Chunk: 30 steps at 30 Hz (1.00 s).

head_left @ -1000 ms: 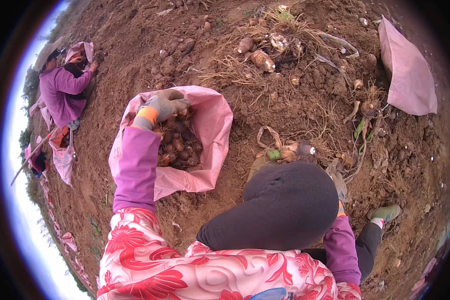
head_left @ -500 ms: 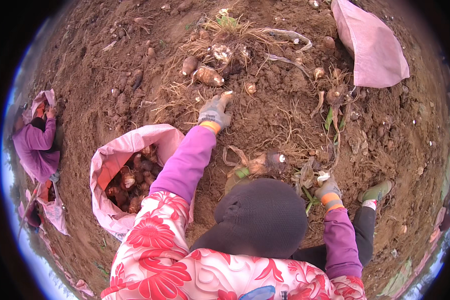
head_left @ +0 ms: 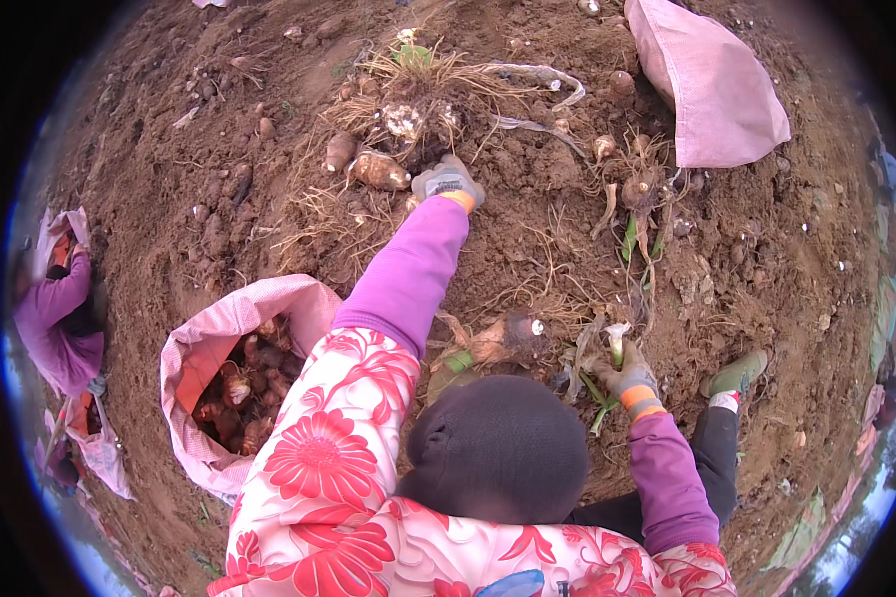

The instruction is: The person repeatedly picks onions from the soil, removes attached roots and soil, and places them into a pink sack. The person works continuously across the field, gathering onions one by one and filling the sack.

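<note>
My left hand (head_left: 448, 183), in a grey glove with an orange cuff, reaches down to the soil just right of a large brown taro corm (head_left: 380, 170). Its fingers point away from me and are mostly hidden, so their grip does not show. A rooty taro clump (head_left: 404, 121) with pale cut faces lies just beyond. To the right, near my knee, my gloved right hand (head_left: 629, 378) is closed around a short green stalk (head_left: 617, 340) with a white top. Beside it lies a bigger taro corm (head_left: 508, 340) with a white cut tip, among withered leaves.
An open pink sack (head_left: 252, 298) filled with taro corms stands at my left. Another pink sack (head_left: 717, 95) lies at the far right. Loose roots and small corms (head_left: 640, 189) are strewn over the brown soil. At the far left a person in purple (head_left: 60, 318) bends beside a sack.
My left hand has shifted right, off a small pale-tipped piece, and now covers the spot where a small corm lay. My right hand has lifted the stalk more upright.
</note>
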Available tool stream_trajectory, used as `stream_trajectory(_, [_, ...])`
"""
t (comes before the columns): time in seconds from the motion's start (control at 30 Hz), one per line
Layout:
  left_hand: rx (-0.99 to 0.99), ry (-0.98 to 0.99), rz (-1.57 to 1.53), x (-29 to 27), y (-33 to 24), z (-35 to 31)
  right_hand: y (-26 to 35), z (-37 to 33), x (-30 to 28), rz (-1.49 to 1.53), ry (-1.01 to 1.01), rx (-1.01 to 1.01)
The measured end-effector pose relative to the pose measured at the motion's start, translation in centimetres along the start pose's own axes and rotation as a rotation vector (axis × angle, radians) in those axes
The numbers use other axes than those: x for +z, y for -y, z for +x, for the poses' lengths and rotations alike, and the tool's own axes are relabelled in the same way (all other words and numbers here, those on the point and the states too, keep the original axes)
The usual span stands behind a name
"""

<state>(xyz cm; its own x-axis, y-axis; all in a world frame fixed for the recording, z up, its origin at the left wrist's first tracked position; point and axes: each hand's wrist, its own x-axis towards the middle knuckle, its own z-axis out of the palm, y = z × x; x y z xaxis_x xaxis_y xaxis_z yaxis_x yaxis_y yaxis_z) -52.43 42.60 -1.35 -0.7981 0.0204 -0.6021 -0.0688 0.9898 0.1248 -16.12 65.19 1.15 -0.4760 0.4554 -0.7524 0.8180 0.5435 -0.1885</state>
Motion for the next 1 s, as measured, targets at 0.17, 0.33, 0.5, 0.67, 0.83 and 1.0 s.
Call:
stream_trajectory(0.17, [0.158,0.017,-0.165,2.1,1.0,0.5,-0.2,-2.9,0.6,0.142,-0.188,-0.188])
stream_trajectory(0.33, [0.171,-0.165,0.082,5.7,1.5,-2.0,2.1,-1.9,-0.1,-0.031,-0.25,-0.322])
stream_trajectory(0.5, [-0.027,0.004,-0.052,2.5,-0.9,2.7,4.8,-1.4,0.3,0.125,-0.107,-0.318])
stream_trajectory(0.67, [0.391,0.519,-1.363,2.9,4.6,1.0,6.3,-2.0,-1.6,0.313,-0.152,-0.337])
stream_trajectory(0.83, [0.513,0.73,-1.82,4.5,5.6,-7.1,10.5,-1.0,-4.3,-0.291,-0.515,-0.299])
stream_trajectory(1.0, [0.474,0.765,-1.893,3.4,1.8,-13.4,15.5,0.6,-4.6,0.83,0.005,-0.771])
